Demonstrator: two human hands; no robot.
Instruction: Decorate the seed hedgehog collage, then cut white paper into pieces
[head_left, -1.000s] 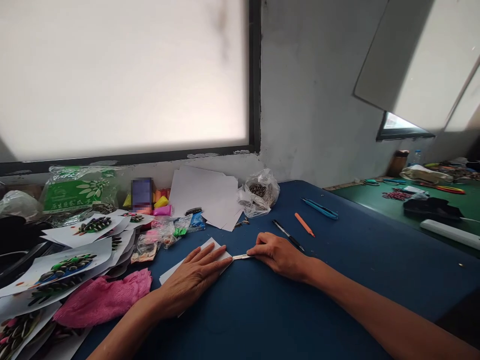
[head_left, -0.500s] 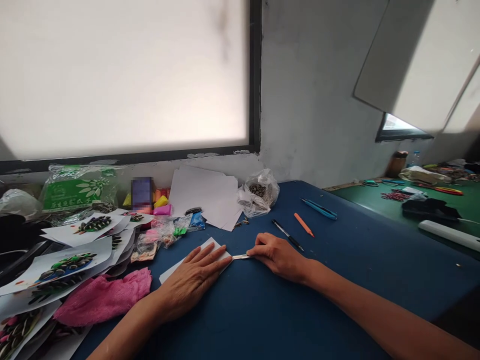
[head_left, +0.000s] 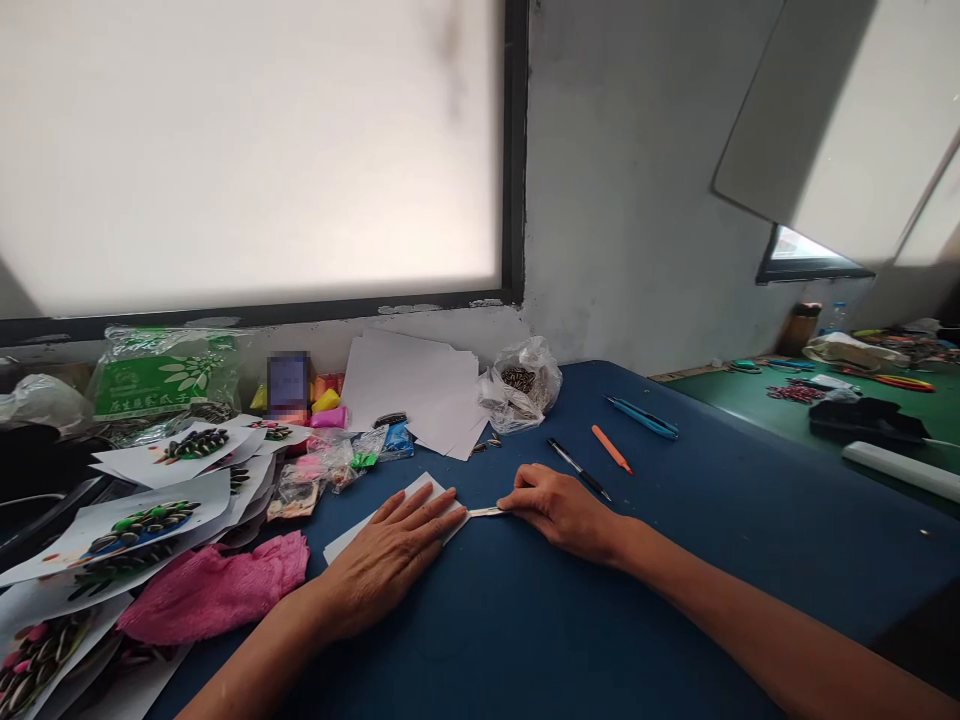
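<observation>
My left hand (head_left: 401, 550) lies flat, fingers stretched out, over a piece of white paper (head_left: 354, 537) on the blue tabletop. Much of that paper is hidden under the palm and fingers. To the right, my right hand (head_left: 555, 512) is closed in a pinch on the end of a thin pale strip (head_left: 484, 512), blade-like in shape. Its other end reaches the paper's right edge beside my left fingertips; whether it goes under the paper I cannot tell.
A black pen (head_left: 579, 469), an orange marker (head_left: 612, 449) and blue tweezers (head_left: 642, 418) lie beyond my right hand. Behind are white sheets (head_left: 409, 385) and a bag of seeds (head_left: 519, 385). Seed-decorated papers (head_left: 150, 530) and a pink cloth (head_left: 217, 590) crowd the left.
The whole view has shifted slightly to the right. Both hands keep nearly the same pose, the left on the paper and the right pinching the strip.
</observation>
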